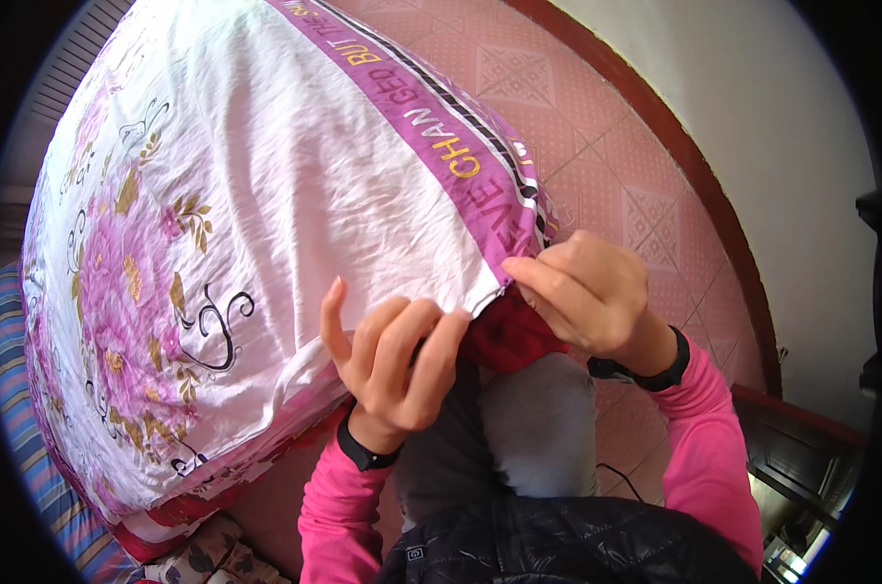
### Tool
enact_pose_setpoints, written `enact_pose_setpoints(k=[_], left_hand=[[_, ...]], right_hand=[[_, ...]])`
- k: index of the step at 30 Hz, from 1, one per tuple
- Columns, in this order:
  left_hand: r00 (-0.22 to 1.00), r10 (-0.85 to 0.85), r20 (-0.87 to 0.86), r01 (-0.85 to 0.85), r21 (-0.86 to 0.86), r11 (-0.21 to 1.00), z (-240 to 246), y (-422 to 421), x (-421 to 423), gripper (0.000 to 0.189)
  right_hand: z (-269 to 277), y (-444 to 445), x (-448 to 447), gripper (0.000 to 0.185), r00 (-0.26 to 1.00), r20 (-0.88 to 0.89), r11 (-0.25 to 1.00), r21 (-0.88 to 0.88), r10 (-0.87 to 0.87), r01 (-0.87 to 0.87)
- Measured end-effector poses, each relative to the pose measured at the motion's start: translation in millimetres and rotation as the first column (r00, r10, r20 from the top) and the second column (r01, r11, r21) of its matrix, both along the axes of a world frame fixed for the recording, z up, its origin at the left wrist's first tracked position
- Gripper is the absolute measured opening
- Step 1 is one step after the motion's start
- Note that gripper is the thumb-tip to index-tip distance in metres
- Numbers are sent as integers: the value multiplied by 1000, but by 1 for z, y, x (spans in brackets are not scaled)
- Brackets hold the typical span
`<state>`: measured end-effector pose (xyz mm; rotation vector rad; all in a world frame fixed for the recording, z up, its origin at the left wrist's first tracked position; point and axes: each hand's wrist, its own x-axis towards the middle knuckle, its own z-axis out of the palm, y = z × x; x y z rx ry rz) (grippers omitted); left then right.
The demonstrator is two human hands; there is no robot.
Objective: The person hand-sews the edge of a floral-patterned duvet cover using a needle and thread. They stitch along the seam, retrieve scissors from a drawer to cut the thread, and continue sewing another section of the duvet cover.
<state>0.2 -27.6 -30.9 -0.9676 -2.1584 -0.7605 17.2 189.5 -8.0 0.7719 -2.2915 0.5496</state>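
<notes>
A white quilt cover (324, 175) with pink flowers and a purple lettered border spreads from the left of the head view to my lap. At its near corner, my right hand (587, 292) pinches the edge where the purple border ends. My left hand (397, 358) holds the white edge just left of there between thumb and forefinger, its other fingers raised and bent. Between the hands a small part of the seam shows, perhaps with a zipper; it is too small to tell. Red fabric (517, 332) lies below the corner, over my knees.
A striped blue sheet (25, 423) shows at the far left, and patterned cloth (207, 547) at the lower left. Pink floor tiles (594, 146) run along a white wall (740, 109) with a dark red skirting. A dark wooden piece of furniture (798, 452) stands at the lower right.
</notes>
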Motion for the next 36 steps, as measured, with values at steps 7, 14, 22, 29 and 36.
enact_pose_setpoints(k=[7,14,22,29,36], left_hand=[[991,-103,-83,106,38,994,0,2,-7,29],[992,-120,-47,123,53,991,0,8,-16,32],[993,-119,8,119,13,993,7,11,-18,28],[995,-101,-17,102,41,994,6,17,-19,26],[996,-80,-37,81,49,995,9,19,-20,21]], right_hand=[[-14,7,4,32,978,-204,998,34,-36,44],[-14,6,-1,27,988,-149,997,-78,-38,27],[-6,-2,0,26,999,43,970,-240,-24,34],[4,-2,2,14,951,309,917,-383,13,112],[10,-6,1,12,924,382,896,-417,18,154]])
